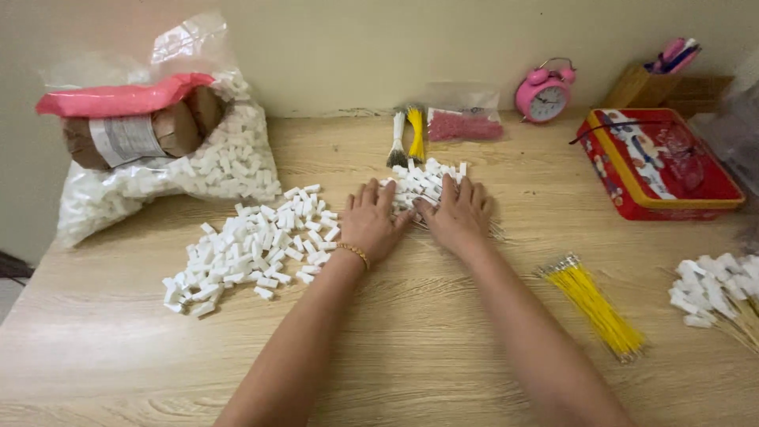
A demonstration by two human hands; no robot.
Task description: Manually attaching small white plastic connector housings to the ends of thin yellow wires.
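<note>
While both hands lie flat and spread on the tabletop, the small heap of white plastic connectors (423,180) sits right at their fingertips, near the middle of the wooden table (411,348) and a little toward the wall. The left hand (370,221), with a gold bracelet (353,252) at the wrist, rests palm down with fingers fanned out, its fingertips touching the near edge of that heap; the right hand (458,213) lies just beside it, also open and flat, fingers reaching into the white pieces. Neither hand grips anything; they press or rake rather than pinch. From where I stand, the risk looks like scatter: the pieces are light and loose, and a flat sweep could push some into the larger spread of white connectors (253,249) lying just to the left, mixing the two lots. Thin wire ends seem to poke out under the right hand, though I cannot tell clearly, and a careless drag could tangle them. Behind the heap lie a yellow wire bundle (416,133) and a white one (398,138), near enough to be nudged. Farther out, a long bunch of yellow wires (597,304) lies to the right, with more white pieces (715,289) beyond, a red tin (656,162), a pink alarm clock (544,93), and a bulging clear bag of connectors (158,158) at the far left.
</note>
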